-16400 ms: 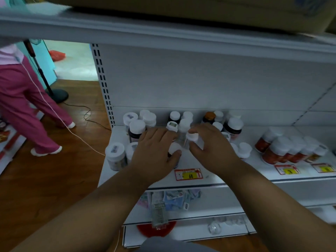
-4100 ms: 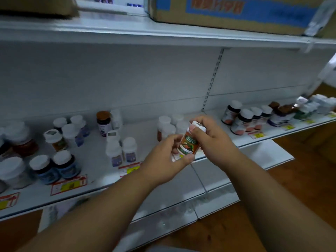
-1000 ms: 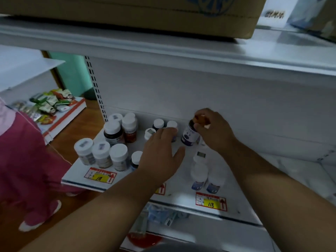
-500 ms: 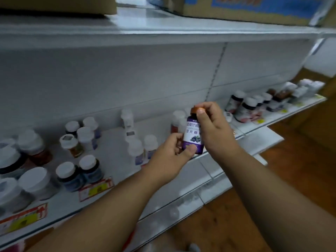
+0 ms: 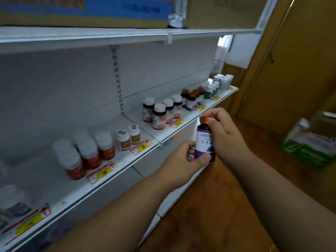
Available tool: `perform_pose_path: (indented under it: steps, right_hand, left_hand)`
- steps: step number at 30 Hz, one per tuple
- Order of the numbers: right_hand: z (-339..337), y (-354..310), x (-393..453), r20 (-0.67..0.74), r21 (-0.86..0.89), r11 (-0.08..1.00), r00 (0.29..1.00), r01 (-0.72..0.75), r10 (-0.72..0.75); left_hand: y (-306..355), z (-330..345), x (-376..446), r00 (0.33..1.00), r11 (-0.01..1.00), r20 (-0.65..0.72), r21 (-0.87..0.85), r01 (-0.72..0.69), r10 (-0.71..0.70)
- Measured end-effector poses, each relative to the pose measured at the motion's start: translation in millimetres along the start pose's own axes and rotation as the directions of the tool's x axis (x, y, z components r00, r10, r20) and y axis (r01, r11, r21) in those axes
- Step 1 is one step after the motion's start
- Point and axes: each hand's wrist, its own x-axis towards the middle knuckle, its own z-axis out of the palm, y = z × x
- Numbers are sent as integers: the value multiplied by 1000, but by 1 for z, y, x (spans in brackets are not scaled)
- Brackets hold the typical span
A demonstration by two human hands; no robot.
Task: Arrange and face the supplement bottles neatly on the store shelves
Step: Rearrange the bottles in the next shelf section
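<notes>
I hold a dark purple bottle (image 5: 203,142) with an orange cap and a white-and-purple label, upright, in front of the shelf edge (image 5: 174,135). My left hand (image 5: 181,160) grips its lower part from the left. My right hand (image 5: 223,135) grips its cap and right side. On the white shelf stand groups of bottles: red ones with white caps (image 5: 87,153), two small orange-labelled ones (image 5: 128,138), dark ones with pink labels (image 5: 161,111), and brown-capped dark bottles (image 5: 192,99) further right.
Green and white bottles (image 5: 216,86) stand at the shelf's far right end. Yellow-and-red price tags (image 5: 141,147) line the front edge. Cardboard boxes (image 5: 87,11) sit on the upper shelf. A green-and-white carton (image 5: 309,140) lies on the wooden floor at right.
The view has swung right along the shelf and the purple bottle, gripped in both hands, has moved with it. One second ago my right hand picked it from the left bottle group.
</notes>
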Motion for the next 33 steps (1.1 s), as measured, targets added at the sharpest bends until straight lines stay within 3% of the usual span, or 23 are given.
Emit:
perform_pose_path:
  steps: [7, 20, 25, 27, 30, 33]
  right_hand:
    - [-89, 65, 62, -21, -170, 985, 999, 30, -34]
    - [-128, 154, 253, -16, -108, 994, 1000, 11, -13]
    - [-132, 188, 331, -10, -104, 991, 996, 84, -86]
    - [-132, 204, 367, 51, -109, 987, 992, 118, -113]
    - [-123, 225, 428, 139, -92, 969, 966, 230, -217]
    - [-106, 241, 476, 282, -15, 952, 914, 307, -290]
  left_hand:
    - [-4, 68, 106, 1000, 996, 23, 89, -9, 7]
    - [-23, 52, 331, 995, 980, 89, 191, -52, 35]
    - [-19, 42, 392, 980, 923, -124, 373, -99, 155]
    - [-21, 38, 415, 949, 872, -233, 484, -76, 212]
    - [-33, 30, 448, 861, 624, -392, 773, 116, 325]
    - [-47, 31, 466, 812, 445, -556, 781, 439, 175]
